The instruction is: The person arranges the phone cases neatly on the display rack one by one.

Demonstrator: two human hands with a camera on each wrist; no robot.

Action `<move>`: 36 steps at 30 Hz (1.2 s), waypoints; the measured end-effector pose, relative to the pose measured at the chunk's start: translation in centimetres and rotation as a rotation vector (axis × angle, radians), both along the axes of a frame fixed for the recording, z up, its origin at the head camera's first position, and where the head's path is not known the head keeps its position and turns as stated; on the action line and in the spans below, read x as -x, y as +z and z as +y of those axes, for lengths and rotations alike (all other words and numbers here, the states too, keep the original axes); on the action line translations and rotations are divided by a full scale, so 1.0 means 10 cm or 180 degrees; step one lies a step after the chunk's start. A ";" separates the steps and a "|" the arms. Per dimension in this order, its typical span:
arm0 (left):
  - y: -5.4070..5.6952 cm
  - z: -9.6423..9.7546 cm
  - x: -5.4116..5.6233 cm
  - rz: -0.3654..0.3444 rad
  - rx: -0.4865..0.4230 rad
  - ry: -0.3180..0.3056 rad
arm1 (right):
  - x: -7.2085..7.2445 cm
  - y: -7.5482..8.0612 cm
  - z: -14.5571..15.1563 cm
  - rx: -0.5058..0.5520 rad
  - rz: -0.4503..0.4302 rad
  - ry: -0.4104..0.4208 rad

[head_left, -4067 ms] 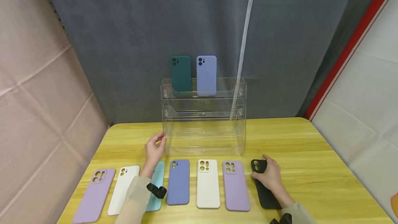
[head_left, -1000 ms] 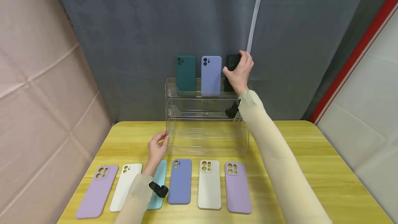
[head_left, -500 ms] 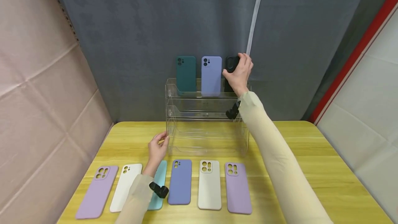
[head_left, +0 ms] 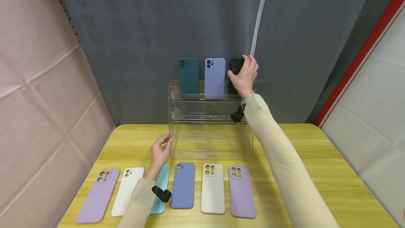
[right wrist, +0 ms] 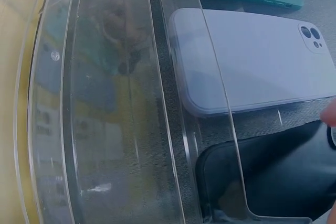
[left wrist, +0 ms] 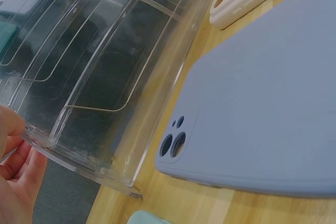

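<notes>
A clear acrylic display rack (head_left: 210, 117) with stepped tiers stands on the table. My right hand (head_left: 244, 76) grips the upper sides of a black phone case (head_left: 235, 67), whose lower end sits in the top tier, as the right wrist view also shows. To its left in that tier stand a periwinkle phone case (head_left: 215, 76) and a dark green phone case (head_left: 189, 76), both upright. My left hand (head_left: 160, 150) pinches the rack's left side edge between thumb and fingers; in the left wrist view the fingers (left wrist: 23, 177) lie behind that clear panel.
Along the table front lie a lilac case (head_left: 98, 198), a white case (head_left: 126, 192), a light blue case (head_left: 161, 189) partly under my left arm, a blue case (head_left: 182, 187), an off-white case (head_left: 213, 192) and another lilac case (head_left: 242, 194). A grey curtain (head_left: 142, 45) hangs behind.
About four seconds ago my right hand held the black case on the table's right side; it now stands in the top tier, lowered slightly over the last second. My left hand stays on the rack.
</notes>
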State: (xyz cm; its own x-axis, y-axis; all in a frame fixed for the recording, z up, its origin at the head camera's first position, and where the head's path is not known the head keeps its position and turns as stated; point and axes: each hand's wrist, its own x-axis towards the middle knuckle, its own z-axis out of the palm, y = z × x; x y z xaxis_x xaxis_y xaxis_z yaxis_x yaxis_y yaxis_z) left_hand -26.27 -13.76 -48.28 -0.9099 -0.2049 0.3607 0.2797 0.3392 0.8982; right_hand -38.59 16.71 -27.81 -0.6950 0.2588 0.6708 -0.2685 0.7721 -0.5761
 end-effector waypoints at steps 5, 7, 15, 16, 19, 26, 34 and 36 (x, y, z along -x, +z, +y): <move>0.00 0.01 0.01 0.0017 -0.0005 0.0001 | -0.06 0.03 0.04 0.0014 -0.0039 0.0059; -0.01 0.01 0.02 0.0044 -0.0006 0.0005 | -0.09 0.04 0.07 0.0060 -0.0021 0.0111; -0.01 0.00 0.03 0.0141 0.0030 -0.0010 | -0.21 -0.07 0.21 0.0247 0.0226 0.0334; -0.01 0.00 0.03 0.0142 0.0033 -0.0012 | -0.24 -0.08 0.22 0.0256 0.0232 0.0373; -0.01 0.00 0.03 0.0134 0.0048 -0.0012 | -0.32 -0.11 0.25 0.0320 0.0210 0.0491; 0.00 0.00 0.04 0.0086 0.0018 0.0019 | -0.52 -0.17 0.33 0.0558 -0.0027 0.0696; 0.01 0.00 0.03 0.0058 0.0036 0.0005 | -0.78 -0.35 0.46 0.0810 -0.0188 0.0813; 0.01 0.00 0.03 0.0041 0.0040 0.0009 | -0.85 -0.40 0.49 0.0820 -0.0196 0.0830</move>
